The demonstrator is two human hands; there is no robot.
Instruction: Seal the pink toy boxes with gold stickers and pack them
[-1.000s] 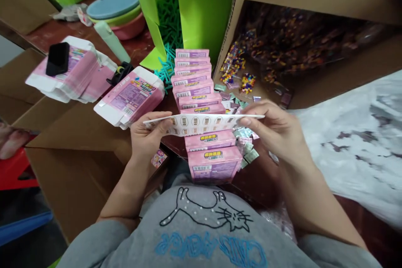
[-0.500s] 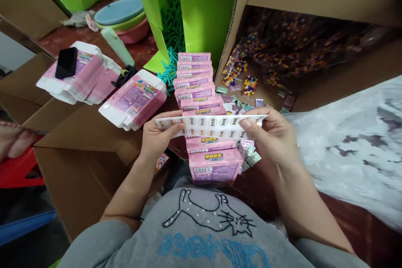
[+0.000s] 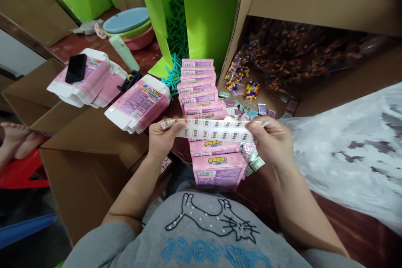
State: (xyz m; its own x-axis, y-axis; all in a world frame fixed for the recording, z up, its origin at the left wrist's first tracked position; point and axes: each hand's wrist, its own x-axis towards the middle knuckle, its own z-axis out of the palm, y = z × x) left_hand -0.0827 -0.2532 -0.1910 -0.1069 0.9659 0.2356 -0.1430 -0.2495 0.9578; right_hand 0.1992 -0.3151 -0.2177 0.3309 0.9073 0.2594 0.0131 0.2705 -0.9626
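Note:
A white strip of round stickers with dark printing is stretched level between my hands. My left hand pinches its left end, thumb on top. At the other end my right hand grips it between thumb and fingers. Below and behind the strip runs a row of pink boxes, standing one behind another away from my body; the strip hides part of the row. Small foil sachets lie against the row on its right side.
Flattened pink cartons are stacked at left, with a black phone on another stack. A green box holds teal sticks. At right, a big cardboard box contains bags of colourful beads. Stacked basins stand behind. Another person's feet show at far left.
The view has shifted, so the scene sits slightly lower and further right. The sticker strip is still between both hands, now slightly curled. A printed sheet shows on top of the green box.

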